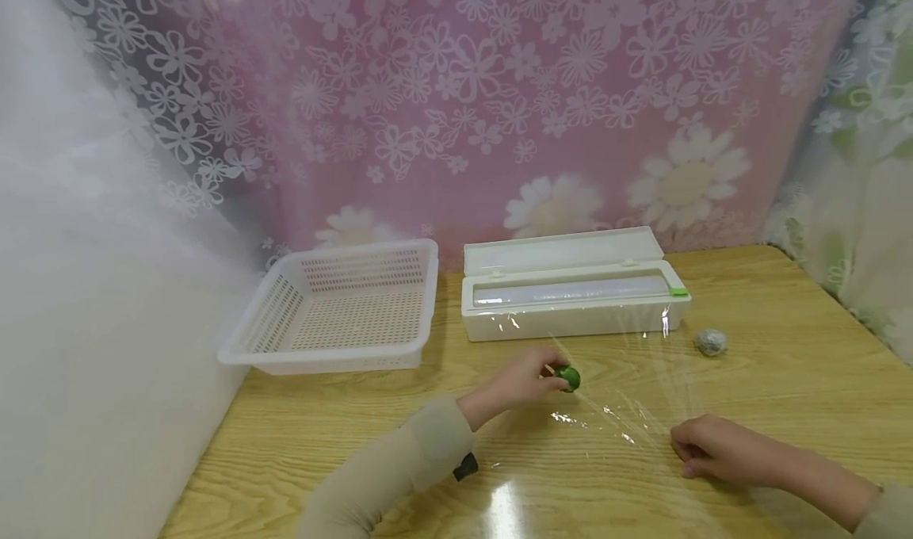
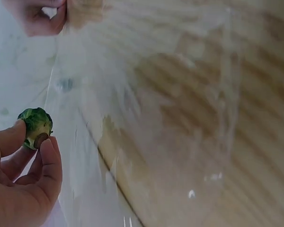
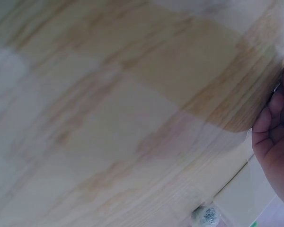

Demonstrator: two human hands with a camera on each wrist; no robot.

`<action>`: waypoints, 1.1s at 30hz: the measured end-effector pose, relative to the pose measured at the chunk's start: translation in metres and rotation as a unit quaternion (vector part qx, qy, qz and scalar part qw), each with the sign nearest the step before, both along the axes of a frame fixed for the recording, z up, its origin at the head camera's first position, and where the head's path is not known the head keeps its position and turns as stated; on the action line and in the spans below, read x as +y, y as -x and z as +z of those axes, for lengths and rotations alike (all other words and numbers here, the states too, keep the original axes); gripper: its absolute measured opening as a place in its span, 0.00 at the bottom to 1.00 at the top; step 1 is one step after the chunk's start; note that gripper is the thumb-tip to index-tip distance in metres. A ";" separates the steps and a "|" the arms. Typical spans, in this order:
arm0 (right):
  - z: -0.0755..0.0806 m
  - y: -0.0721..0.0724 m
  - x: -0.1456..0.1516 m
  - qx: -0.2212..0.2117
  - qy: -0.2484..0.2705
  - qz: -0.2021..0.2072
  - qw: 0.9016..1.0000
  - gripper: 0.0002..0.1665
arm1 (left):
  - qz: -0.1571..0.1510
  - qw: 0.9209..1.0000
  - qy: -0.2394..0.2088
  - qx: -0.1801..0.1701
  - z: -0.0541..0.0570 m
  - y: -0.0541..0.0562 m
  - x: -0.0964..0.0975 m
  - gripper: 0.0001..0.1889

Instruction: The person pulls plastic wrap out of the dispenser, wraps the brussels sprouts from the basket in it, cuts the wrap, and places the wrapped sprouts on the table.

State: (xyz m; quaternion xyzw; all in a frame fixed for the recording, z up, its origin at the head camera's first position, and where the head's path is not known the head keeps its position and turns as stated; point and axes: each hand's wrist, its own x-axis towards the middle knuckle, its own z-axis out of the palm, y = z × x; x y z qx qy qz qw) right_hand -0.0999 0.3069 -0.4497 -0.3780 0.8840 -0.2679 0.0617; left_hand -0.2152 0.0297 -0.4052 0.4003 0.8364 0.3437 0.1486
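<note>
My left hand (image 1: 526, 380) pinches a small green Brussels sprout (image 1: 569, 378) between thumb and fingertips. In the left wrist view the cut stem end of the sprout (image 2: 36, 126) faces the fingers. A sheet of clear cling film (image 1: 620, 424) stretches from the white dispenser box (image 1: 571, 325) towards me, with shiny wrinkles. With curled fingers, my right hand (image 1: 735, 450) grips the film's near right part, drawing it into creases. The sprout is held by the film's left side. Inside the open-lidded box lies the film roll (image 1: 571, 289).
A small film-wrapped ball (image 1: 711, 342) lies right of the box, by its green cutter slider (image 1: 678, 292). At the back left stands a white slotted basket (image 1: 328, 361). A small black object (image 1: 466, 467) shows beside my left sleeve. Floral curtains border the wooden table.
</note>
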 end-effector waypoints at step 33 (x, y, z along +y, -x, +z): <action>0.005 -0.005 -0.001 -0.036 -0.008 0.001 0.999 0.15 | -0.076 0.988 0.122 0.065 -0.026 -0.010 0.012 0.11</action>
